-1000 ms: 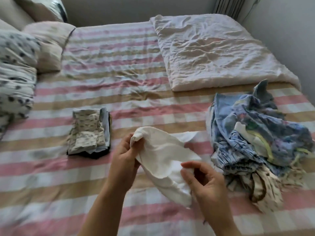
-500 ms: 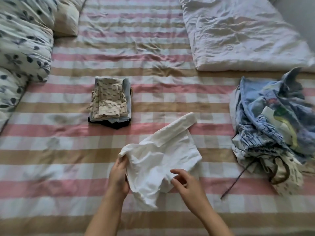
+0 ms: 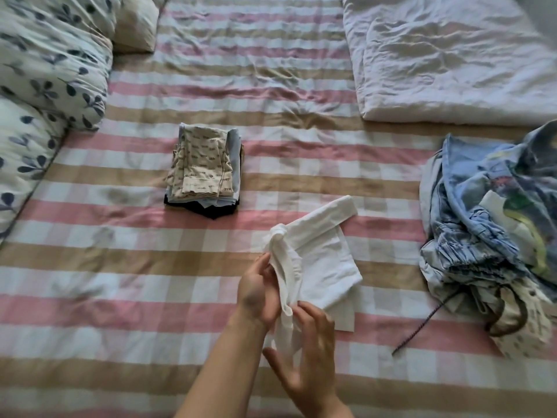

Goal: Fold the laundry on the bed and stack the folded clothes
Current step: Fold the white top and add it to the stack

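**White garment held at the near middle of the bed**

The left hand [image 3: 259, 292] grips the bunched edge of the white garment [image 3: 322, 260], fingers curled round it. The garment's far part lies flat on the striped bedsheet [image 3: 120, 267]. The right hand [image 3: 310, 354] is spread, its fingertips touching the cloth's lower fold and grasping nothing. The folded stack [image 3: 205, 167] sits apart, farther off to the left. The unfolded pile [image 3: 482, 224] lies well apart by the right edge. Sheet stretches between them.
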